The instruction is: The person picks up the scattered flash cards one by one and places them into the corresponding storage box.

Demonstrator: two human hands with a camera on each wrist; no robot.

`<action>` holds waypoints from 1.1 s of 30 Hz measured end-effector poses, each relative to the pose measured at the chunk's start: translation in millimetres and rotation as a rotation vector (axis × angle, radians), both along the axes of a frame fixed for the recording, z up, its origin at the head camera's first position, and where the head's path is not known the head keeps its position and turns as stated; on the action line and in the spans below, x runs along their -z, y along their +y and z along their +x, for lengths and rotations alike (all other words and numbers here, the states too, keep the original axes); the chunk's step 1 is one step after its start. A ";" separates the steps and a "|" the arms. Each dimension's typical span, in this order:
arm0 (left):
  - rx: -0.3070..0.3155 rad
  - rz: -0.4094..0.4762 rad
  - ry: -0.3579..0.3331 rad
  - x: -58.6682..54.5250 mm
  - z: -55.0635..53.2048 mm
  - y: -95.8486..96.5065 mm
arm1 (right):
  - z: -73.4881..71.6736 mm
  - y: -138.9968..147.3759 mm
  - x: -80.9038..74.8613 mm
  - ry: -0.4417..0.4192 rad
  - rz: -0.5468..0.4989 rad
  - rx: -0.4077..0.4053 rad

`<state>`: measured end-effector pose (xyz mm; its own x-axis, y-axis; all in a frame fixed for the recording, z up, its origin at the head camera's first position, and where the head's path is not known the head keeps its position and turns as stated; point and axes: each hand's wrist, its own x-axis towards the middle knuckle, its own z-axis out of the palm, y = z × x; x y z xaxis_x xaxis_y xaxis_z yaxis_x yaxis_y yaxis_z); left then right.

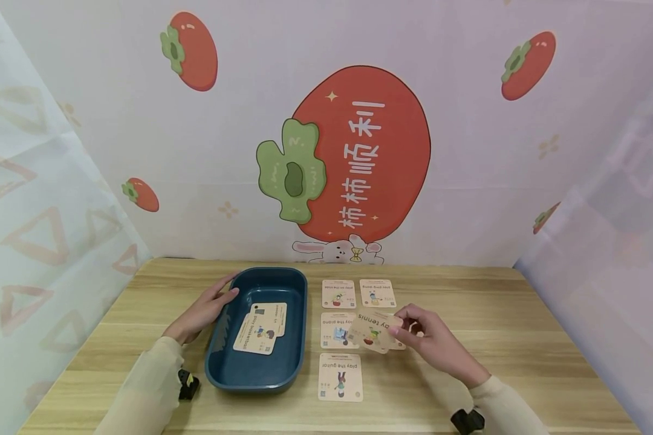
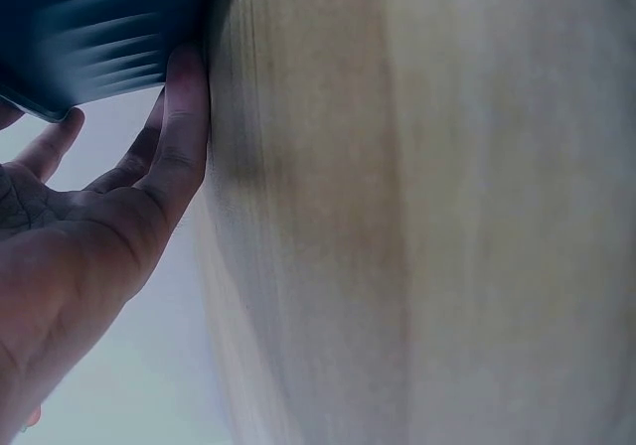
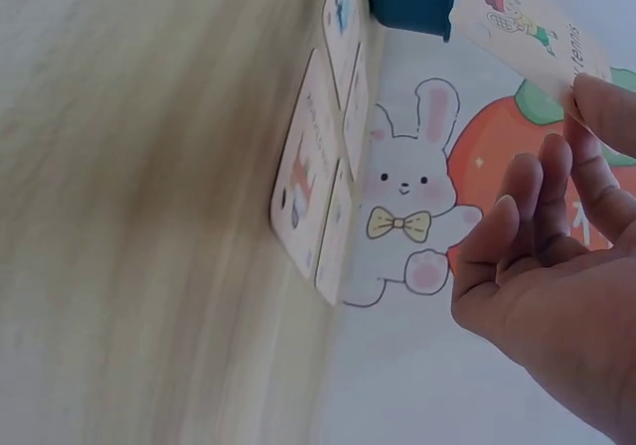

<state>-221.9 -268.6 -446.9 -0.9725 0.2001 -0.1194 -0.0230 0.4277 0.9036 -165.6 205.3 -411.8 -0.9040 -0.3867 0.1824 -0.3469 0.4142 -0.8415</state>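
Note:
In the head view my right hand (image 1: pixel 432 338) pinches a "play tennis" card (image 1: pixel 371 332) by its edge, between thumb and forefinger. This card is raised above the table and overlaps a "play the piano" card (image 1: pixel 334 331) and another card mostly hidden beneath it. The right wrist view also shows the pinched card (image 3: pixel 527 33) tilted in the air. My left hand (image 1: pixel 204 311) grips the left side of a dark blue tray (image 1: pixel 256 377), thumb at the rim and fingers along the outer wall. A "play basketball" card (image 1: pixel 256 334) lies in the tray over at least one other card.
On the wooden table (image 1: pixel 468 302), right of the tray, more cards lie flat: a "play ping-pong" card (image 1: pixel 378 293), a card with a small figure (image 1: pixel 338 294) and a "play the guitar" card (image 1: pixel 340 377). A printed cloth backdrop (image 1: pixel 468 211) rises behind the table.

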 end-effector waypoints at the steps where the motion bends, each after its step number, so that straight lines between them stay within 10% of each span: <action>1: 0.000 0.000 0.000 0.1 0.0 -0.2 | -1.2 -2.1 -0.9 0.004 -0.002 0.001; 33: 0.004 -0.017 0.002 -2.7 1.0 0.4 | -20.8 -66.4 -24.2 0.060 -0.038 -0.059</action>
